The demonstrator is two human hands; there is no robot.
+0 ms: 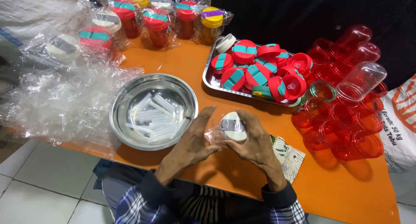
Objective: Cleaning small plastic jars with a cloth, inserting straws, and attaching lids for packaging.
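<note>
Crinkled clear plastic wrapping (60, 94) covers the far left of a low orange table (346, 185), seen from above by the person seated at it. Behind that wrapping, along the table's back edge, stands a row of bagged small plastic bottles (158, 25) with red, white and yellow lids. Next to the right sits a round shiny metal bowl (152, 111) holding a loose heap of short clear plastic tubes (156, 118).

Near the table's front edge, just right of the bowl, the left hand (193, 144) and right hand (255, 141) meet. Both close around a small bottle with a white lid and grey strip, wrapped in a clear plastic bag (232, 128), held upright between them above the tabletop. The left fingers are straight and pressed against the bag's side; the right fingers curl around the far side and over the lid's edge.

Behind the hands lies a rectangular metal tray (210, 79) piled with red round lids bearing teal flaps (255, 68). At the far right, a cluster of empty red see-through plastic bottles (342, 120) lies on its sides, touching one another.
</note>
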